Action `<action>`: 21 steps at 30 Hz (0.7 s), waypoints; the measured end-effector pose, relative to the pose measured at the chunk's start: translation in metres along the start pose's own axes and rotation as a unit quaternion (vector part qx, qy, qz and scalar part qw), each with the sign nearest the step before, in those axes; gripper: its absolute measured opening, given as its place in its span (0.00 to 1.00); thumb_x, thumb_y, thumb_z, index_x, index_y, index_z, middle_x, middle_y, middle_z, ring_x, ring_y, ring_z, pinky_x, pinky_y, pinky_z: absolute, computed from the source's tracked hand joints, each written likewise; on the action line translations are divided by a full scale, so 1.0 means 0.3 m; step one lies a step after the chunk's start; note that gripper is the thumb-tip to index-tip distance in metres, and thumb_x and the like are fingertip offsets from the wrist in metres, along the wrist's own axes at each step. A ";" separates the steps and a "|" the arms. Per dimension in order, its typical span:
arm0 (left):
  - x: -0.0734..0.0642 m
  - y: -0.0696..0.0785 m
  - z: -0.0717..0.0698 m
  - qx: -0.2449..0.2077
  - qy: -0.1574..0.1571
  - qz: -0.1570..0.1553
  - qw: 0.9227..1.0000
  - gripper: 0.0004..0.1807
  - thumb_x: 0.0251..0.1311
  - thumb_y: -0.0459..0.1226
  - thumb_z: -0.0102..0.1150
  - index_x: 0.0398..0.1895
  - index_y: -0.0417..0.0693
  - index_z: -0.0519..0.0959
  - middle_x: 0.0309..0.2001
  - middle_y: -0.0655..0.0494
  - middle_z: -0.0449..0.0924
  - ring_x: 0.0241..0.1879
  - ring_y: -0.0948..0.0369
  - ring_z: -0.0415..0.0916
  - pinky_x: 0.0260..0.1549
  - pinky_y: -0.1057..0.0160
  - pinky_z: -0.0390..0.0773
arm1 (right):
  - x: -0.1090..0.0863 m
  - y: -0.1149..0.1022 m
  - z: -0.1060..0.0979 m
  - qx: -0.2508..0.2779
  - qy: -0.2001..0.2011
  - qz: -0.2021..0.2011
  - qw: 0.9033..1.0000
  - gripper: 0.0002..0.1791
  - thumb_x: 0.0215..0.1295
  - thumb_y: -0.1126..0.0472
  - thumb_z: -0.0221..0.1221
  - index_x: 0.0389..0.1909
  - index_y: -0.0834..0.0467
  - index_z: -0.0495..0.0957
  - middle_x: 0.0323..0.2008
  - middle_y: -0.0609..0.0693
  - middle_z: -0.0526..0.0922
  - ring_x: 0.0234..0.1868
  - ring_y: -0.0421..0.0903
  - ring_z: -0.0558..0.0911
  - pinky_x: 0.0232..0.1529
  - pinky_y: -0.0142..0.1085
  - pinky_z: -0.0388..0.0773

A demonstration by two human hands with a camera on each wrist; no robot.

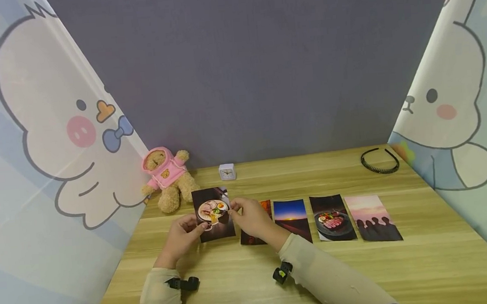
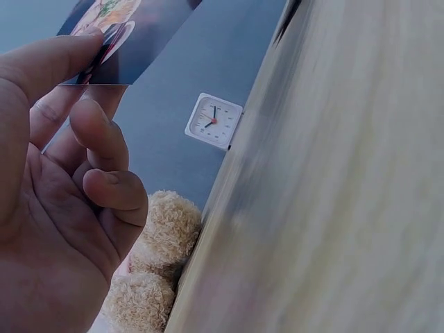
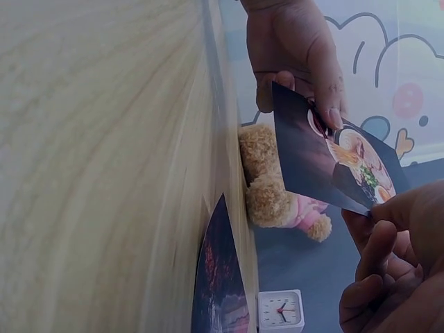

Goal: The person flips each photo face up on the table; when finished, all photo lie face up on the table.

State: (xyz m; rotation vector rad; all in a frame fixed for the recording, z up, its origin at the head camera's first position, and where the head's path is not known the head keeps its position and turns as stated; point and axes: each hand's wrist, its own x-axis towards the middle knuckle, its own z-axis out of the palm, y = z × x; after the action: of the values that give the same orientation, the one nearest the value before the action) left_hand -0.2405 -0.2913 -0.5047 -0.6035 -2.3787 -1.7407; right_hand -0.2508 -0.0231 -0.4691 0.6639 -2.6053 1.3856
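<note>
A photo print of a plate of food with a fried egg (image 1: 214,221) is held up off the table between both hands. My left hand (image 1: 181,239) pinches its lower left edge, thumb on the picture side and fingers behind. On the opposite edge, my right hand (image 1: 254,219) pinches it between thumb and fingers. In the right wrist view the same print (image 3: 312,166) is tilted, with a hand at either side. Under the right hand lies a dark red photo (image 1: 250,240), partly covered. To its right, in a row, are a sunset photo (image 1: 290,211), a steak-plate photo (image 1: 332,219) and a pink-sky photo with silhouettes (image 1: 372,216).
A teddy bear in a pink hoodie (image 1: 169,174) sits at the back left of the wooden table (image 1: 228,287). Beside it stands a small white clock (image 1: 227,172). A black headband (image 1: 380,166) lies at the back right. A grey panel (image 1: 259,74) rises behind.
</note>
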 end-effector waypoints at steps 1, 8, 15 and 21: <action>0.002 -0.001 0.000 0.000 0.000 0.001 1.000 0.04 0.69 0.30 0.68 0.41 0.37 0.86 0.32 0.49 0.89 0.23 0.66 0.73 0.22 0.67 0.72 | 0.002 0.001 0.000 0.002 0.001 0.001 1.000 0.07 0.76 0.56 0.62 0.48 0.50 0.85 0.39 0.41 0.85 0.14 0.37 0.67 0.16 0.32 0.65; 0.003 -0.001 0.000 0.010 -0.005 0.008 1.000 0.01 0.68 0.29 0.67 0.37 0.40 0.86 0.30 0.48 0.88 0.21 0.68 0.71 0.19 0.67 0.69 | 0.004 0.006 0.001 0.016 -0.001 0.007 1.000 0.07 0.76 0.57 0.62 0.49 0.50 0.85 0.38 0.41 0.84 0.13 0.37 0.68 0.17 0.32 0.66; 0.002 0.009 -0.001 0.004 0.001 -0.004 1.000 0.04 0.69 0.31 0.68 0.40 0.36 0.85 0.34 0.44 0.89 0.26 0.66 0.78 0.26 0.68 0.74 | 0.002 0.001 -0.004 0.027 -0.007 0.018 0.999 0.06 0.76 0.56 0.62 0.48 0.49 0.84 0.39 0.40 0.84 0.16 0.38 0.71 0.19 0.34 0.69; 0.005 0.009 0.000 -0.001 0.024 -0.011 1.000 0.06 0.68 0.31 0.68 0.42 0.35 0.84 0.33 0.46 0.89 0.25 0.66 0.77 0.25 0.68 0.72 | 0.000 -0.002 -0.008 0.035 -0.013 0.021 0.999 0.06 0.76 0.55 0.63 0.49 0.49 0.82 0.38 0.38 0.84 0.18 0.39 0.71 0.20 0.34 0.69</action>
State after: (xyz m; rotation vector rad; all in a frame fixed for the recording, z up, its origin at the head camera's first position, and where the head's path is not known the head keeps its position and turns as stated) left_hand -0.2409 -0.2903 -0.5019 -0.5322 -2.3613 -1.7453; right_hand -0.2508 -0.0214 -0.4670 0.6428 -2.6158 1.4980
